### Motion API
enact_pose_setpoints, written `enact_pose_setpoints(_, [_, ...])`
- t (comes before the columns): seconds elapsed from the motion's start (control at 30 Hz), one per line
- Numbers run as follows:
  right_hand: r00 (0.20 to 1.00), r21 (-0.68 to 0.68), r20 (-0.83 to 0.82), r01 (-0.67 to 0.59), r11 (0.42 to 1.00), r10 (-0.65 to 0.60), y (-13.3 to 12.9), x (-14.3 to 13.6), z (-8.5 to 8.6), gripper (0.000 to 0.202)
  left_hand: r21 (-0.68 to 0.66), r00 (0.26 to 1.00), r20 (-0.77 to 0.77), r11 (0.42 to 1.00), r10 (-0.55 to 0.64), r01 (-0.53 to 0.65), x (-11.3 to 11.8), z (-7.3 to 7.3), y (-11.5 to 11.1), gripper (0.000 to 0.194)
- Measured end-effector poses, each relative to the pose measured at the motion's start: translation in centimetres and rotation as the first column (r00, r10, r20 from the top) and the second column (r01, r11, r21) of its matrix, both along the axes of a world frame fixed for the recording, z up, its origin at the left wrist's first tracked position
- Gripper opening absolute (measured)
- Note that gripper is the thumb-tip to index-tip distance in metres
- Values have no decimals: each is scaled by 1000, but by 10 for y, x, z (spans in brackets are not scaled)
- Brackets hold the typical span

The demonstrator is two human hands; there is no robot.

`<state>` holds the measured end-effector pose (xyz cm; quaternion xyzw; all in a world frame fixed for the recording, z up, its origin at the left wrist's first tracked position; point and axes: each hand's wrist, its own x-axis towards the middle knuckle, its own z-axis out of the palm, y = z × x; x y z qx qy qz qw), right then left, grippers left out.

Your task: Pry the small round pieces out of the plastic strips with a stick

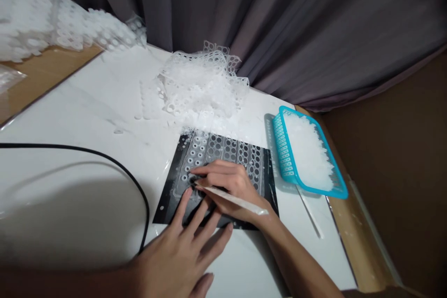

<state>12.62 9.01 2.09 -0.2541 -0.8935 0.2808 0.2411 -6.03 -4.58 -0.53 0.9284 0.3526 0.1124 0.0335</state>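
Observation:
A black mat (164,212) lies on the white table, bearing clear perforated sheets (230,148) with rows of round holes. Small white rings fill the leftmost rows. My left hand (185,242) rests with fingers spread over the mat's lower left part, its fingertips at the sheet's lower edge. My right hand (232,184) is closed around a thin white stick (240,201), which points to the left, its tip near the lower end of the leftmost rows. What lies under my right palm is hidden.
A blue basket (296,172) of white pieces stands at the right, with another white stick (310,213) beside it. Perforated white scraps (206,84) are heaped behind the mat. More sheets (77,25) lie at the back left. A black cable (134,181) curves across the left.

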Motion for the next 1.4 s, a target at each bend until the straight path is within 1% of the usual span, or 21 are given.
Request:
enact_pose_setpoints(0.17, [999,20,-37,20,1000,-19,-4,-1,-8,20,-6,1000,-8,1000,20,-20,1,2,0,68])
enact_pose_setpoints(0.27, [978,-67,-162,125,990,-135,-10,-10,-10,18,-4,1000,13,1000,3,-3,-1,3,3,67])
enact_pose_setpoints(0.37, [870,-270,-339,275,923,-358,-9,-14,-2,18,11,998,57,1000,-18,17,-3,5,6,66])
enact_pose_setpoints(0.43, [760,-313,-405,407,858,-508,-3,-3,9,20,21,997,78,1000,-18,16,-4,6,8,65])
enact_pose_setpoints(0.5, [645,-224,-446,590,776,-620,6,23,22,20,31,995,97,999,-11,8,-4,7,8,65])
enact_pose_setpoints(0.53, [592,-143,-460,686,713,-662,11,42,29,20,37,994,106,999,-8,4,-4,8,8,66])
enact_pose_setpoints(0.57, [533,-40,-464,785,618,-707,17,62,35,19,43,994,112,999,-7,2,-4,8,8,67])
enact_pose_setpoints(0.6, [473,67,-448,864,500,-758,22,84,39,17,46,993,114,999,-8,2,-4,7,8,68])
enact_pose_setpoints(0.63, [413,155,-427,910,385,-805,26,106,42,18,51,993,114,999,-9,3,-4,7,7,69])
enact_pose_setpoints(0.67, [368,225,-384,927,301,-847,30,125,43,20,54,994,111,999,-3,-3,-4,7,7,70])
enact_pose_setpoints(0.73, [343,308,-287,917,253,-894,35,150,41,22,56,994,106,998,12,-18,-4,7,6,74])
enact_pose_setpoints(0.8, [362,317,-249,907,278,-898,34,151,37,20,56,994,103,998,24,-29,-3,7,4,76])
enact_pose_setpoints(0.87, [435,248,-257,893,376,-863,28,130,35,18,51,995,100,998,27,-32,-1,8,2,77])
enact_pose_setpoints(0.9, [496,190,-262,868,460,-828,23,113,35,16,44,994,103,998,40,-45,0,9,1,78])
enact_pose_setpoints(0.97, [644,-13,-256,744,668,-721,12,74,36,15,23,989,108,994,103,-106,1,8,-2,85])
enact_pose_setpoints(1.03, [811,-169,-235,508,845,-535,2,36,34,12,12,983,104,988,154,-156,2,6,-3,94])
enact_pose_setpoints(1.07, [888,-191,-238,354,916,-393,-1,21,31,12,22,983,95,987,154,-157,1,4,-3,97])
enact_pose_setpoints(1.1, [933,-182,-245,221,958,-262,-3,10,28,14,40,987,83,989,139,-143,0,2,-3,98])
enact_pose_setpoints(1.17, [975,-139,-214,26,990,-56,-3,-5,19,14,71,993,50,992,104,-107,-1,0,-2,96])
enact_pose_setpoints(1.23, [986,-99,-156,-82,992,66,1,-9,10,11,66,993,15,991,113,-114,-1,-1,-3,95])
enact_pose_setpoints(1.4, [980,-26,-63,-191,981,189,12,-4,-3,9,1,989,-7,989,150,-150,3,-3,-7,96])
